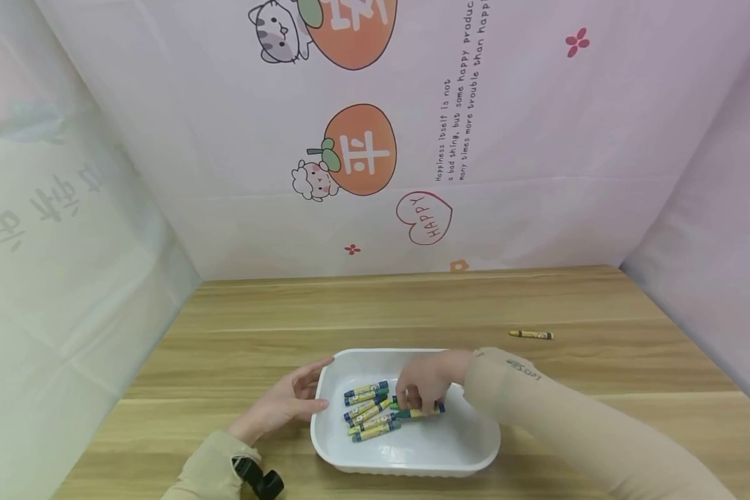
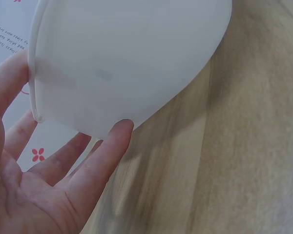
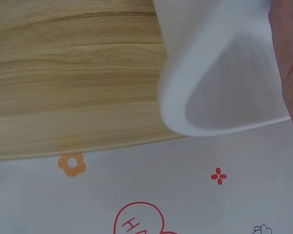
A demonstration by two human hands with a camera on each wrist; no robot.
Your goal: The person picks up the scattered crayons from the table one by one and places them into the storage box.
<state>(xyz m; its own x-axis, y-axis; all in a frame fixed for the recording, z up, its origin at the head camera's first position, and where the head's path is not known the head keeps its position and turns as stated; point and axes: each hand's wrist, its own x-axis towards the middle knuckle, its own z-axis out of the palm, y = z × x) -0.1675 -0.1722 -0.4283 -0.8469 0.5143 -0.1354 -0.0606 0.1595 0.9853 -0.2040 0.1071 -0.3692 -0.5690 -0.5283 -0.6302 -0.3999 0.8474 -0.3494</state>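
A white plastic basin [image 1: 450, 444] stands on the table near its front edge. Several crayons [image 1: 375, 432] with yellow-and-blue wrappers and green or blue tips lie loosely side by side in it. My left hand [image 1: 281, 403] touches the basin's left end from outside, fingers spread; the left wrist view has its fingertips against the rim and outer wall [image 2: 136, 58]. Inside the basin, my right hand [image 1: 428, 380] reaches down with bent fingers onto crayons at the pile's right end. Its fingertips hide whether one is pinched. Only part of the right hand [image 3: 289, 63] shows in the right wrist view.
A single yellow crayon [image 1: 531, 335] lies on the wooden table [image 1: 275, 312], behind and right of the basin. Printed white cloth [image 1: 512, 229] hangs at the back, with more cloth along both sides.
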